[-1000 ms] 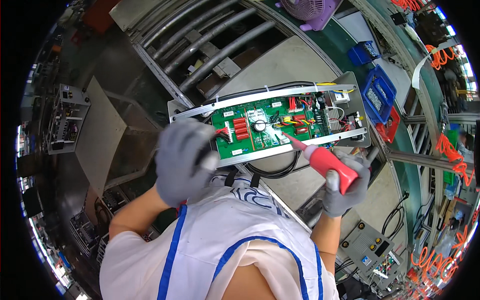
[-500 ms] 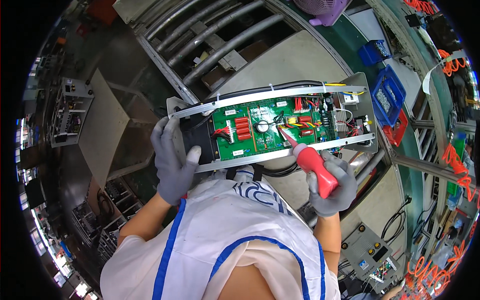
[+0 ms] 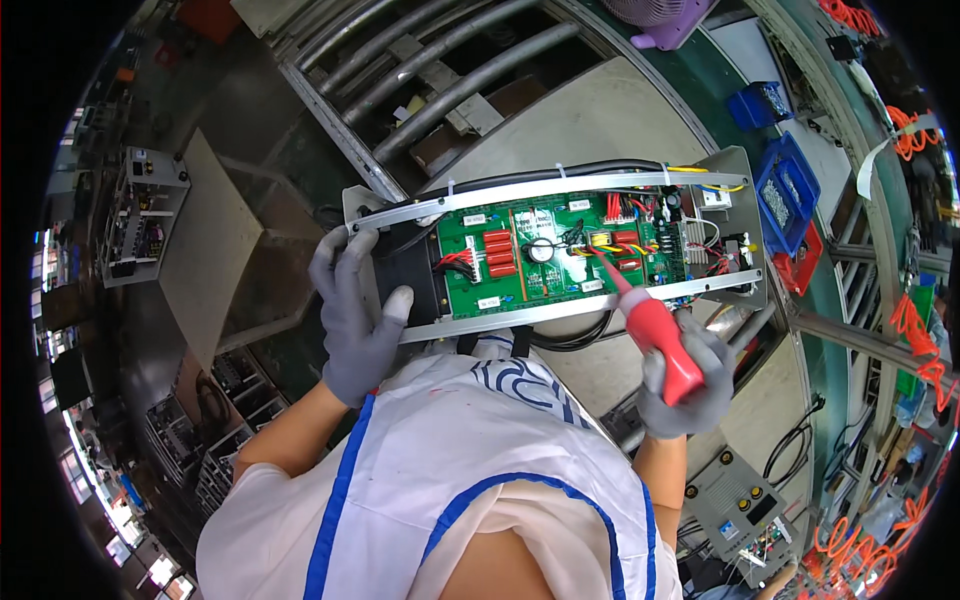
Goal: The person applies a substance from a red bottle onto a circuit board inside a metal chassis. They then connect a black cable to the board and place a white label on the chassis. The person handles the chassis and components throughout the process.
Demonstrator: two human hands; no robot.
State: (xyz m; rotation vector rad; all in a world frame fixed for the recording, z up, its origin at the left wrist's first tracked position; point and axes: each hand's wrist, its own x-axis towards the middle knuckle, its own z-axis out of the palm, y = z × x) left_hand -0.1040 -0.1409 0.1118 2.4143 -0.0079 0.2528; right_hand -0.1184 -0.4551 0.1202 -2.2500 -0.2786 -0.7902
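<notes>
A long open metal chassis [image 3: 470,326] lies across in front of me, with a green circuit board [image 3: 560,278] inside. The board carries red block components [image 3: 499,254], a round white-topped part [image 3: 540,250] and a small yellow-wrapped part [image 3: 600,239] with coloured wires. My left hand [image 3: 358,320], in a grey glove, grips the chassis at its left end, thumb by the near rail. My right hand [image 3: 690,375], also gloved, is wrapped around a red squeeze bottle [image 3: 662,340]. Its slim nozzle points down at the board beside the yellow-wrapped part; I cannot tell whether the tip touches.
Blue bins [image 3: 785,195] of small metal parts and a red bin [image 3: 797,262] stand at the right. Metal rollers [image 3: 475,90] run beyond the chassis. Another grey panel unit [image 3: 735,505] lies at lower right, and a part-built unit [image 3: 146,215] stands at far left.
The bottle in my right hand has moved right along the board, its nozzle now nearer the yellow-wrapped part. Chassis and left hand appear slightly further right in the view; the left hand keeps its hold.
</notes>
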